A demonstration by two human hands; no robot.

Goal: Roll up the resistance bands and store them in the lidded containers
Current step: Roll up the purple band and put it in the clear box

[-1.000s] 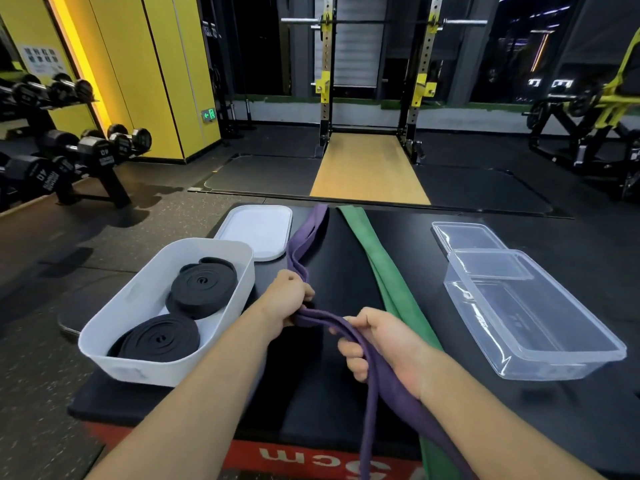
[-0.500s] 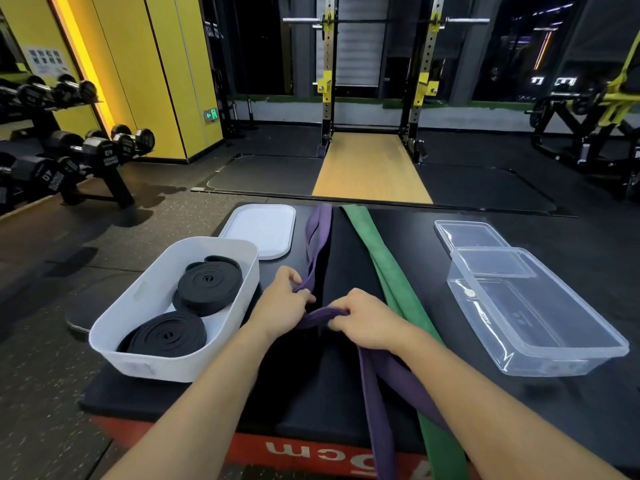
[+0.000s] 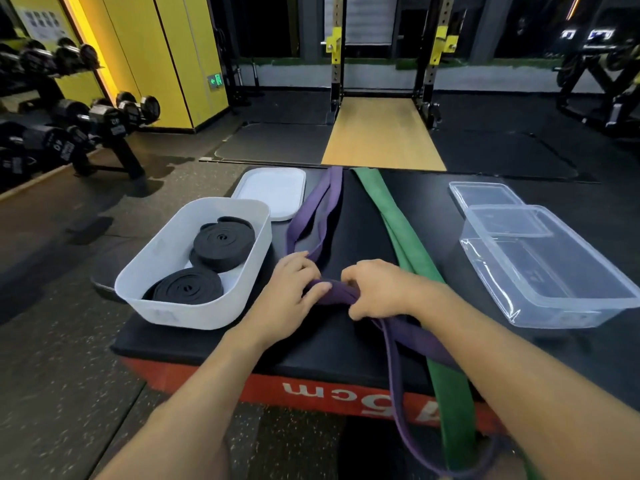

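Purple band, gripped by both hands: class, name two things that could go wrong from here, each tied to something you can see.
1. The purple band has a loose tail hanging over the front edge of the platform; its weight might tug the small roll loose from the left hand and right hand.
2. That tail crosses the green band, so winding it in may drag the green band askew.

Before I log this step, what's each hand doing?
Left hand: gripping the purple band.
Right hand: gripping the purple band too.
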